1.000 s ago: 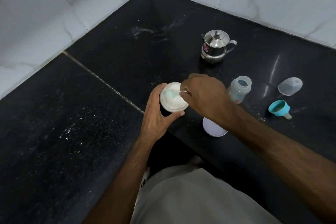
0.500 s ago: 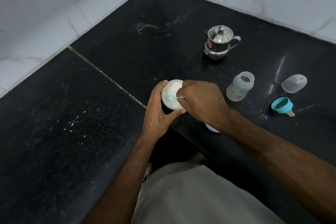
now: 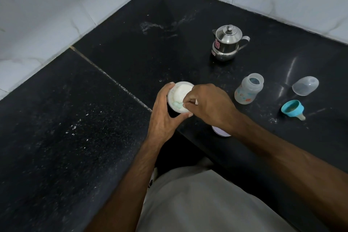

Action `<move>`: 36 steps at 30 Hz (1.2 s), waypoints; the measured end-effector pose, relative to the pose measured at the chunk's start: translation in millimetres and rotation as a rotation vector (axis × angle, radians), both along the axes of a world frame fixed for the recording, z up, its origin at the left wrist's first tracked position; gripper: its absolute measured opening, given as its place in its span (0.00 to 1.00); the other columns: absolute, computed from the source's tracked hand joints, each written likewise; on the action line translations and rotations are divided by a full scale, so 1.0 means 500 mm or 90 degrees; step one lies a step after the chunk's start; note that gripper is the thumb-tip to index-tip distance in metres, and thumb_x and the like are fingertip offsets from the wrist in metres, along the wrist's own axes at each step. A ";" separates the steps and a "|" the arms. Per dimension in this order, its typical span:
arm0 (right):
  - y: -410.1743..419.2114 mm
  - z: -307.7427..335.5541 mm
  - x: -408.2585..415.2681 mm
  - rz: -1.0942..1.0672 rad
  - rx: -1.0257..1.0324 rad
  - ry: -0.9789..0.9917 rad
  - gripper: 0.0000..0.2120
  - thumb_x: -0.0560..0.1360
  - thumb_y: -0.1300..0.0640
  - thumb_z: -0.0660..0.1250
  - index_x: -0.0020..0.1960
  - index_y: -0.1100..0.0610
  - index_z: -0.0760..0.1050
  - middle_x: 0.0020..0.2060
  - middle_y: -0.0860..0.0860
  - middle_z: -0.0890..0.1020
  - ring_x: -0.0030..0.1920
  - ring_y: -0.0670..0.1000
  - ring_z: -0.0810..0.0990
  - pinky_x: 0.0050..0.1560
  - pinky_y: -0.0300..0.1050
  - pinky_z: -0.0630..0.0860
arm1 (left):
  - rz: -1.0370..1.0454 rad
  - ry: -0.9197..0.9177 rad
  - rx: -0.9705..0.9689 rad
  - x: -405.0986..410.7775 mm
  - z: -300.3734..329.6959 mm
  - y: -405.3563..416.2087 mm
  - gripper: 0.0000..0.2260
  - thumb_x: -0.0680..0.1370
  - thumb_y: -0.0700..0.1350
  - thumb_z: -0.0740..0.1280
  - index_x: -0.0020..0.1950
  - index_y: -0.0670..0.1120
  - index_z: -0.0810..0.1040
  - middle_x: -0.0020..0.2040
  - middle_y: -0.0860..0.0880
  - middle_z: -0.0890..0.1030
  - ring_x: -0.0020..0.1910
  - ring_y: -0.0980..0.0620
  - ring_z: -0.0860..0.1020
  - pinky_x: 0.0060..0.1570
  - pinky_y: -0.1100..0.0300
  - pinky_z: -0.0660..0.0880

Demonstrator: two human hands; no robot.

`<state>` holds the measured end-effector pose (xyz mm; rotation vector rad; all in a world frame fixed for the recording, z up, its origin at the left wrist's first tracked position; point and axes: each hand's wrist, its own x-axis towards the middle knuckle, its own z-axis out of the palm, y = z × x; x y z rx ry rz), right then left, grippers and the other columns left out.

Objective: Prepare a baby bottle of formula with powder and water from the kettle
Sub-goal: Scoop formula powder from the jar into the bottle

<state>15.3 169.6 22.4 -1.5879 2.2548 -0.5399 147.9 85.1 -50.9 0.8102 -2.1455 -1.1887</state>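
- Grip: the left hand (image 3: 163, 117) is wrapped around the open formula tin (image 3: 178, 98), thumb and fingers pressed to its rim; the right hand (image 3: 209, 107) pinches the handle of a pale teal scoop (image 3: 178, 104) whose bowl sits in the white powder (image 3: 180, 91) inside the tin.
- Bench (image 3: 131, 43): black polished stone in a tiled corner, carrying all items; white specks lie scattered on it.
- Kettle (image 3: 227, 43): small steel kettle, lid on, standing well behind the tin.
- Baby bottle (image 3: 248, 89): translucent, open-mouthed, upright, to the right of the right hand and apart from it; no powder or water is discernible inside.
- Dome cap (image 3: 305, 85) and teal collar with teat (image 3: 292, 109): lying further right of the bottle.
- Tin lid (image 3: 220, 131): mostly hidden under the right wrist.
- Risk: a heaped scoop carried across the gap to the narrow bottle mouth would likely shed powder onto the bench; the right forearm could also knock the bottle over.
- Writing: the kettle bears a red sticker and the bottle coloured prints; neither is legible.
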 end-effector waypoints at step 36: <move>-0.006 0.012 -0.069 -0.109 -0.104 -0.266 0.04 0.73 0.57 0.73 0.47 0.54 0.85 0.41 0.45 0.86 0.41 0.38 0.82 0.45 0.29 0.77 | -0.025 0.020 0.017 -0.010 0.002 -0.027 0.38 0.66 0.43 0.80 0.71 0.46 0.66 0.68 0.55 0.71 0.68 0.54 0.70 0.65 0.54 0.71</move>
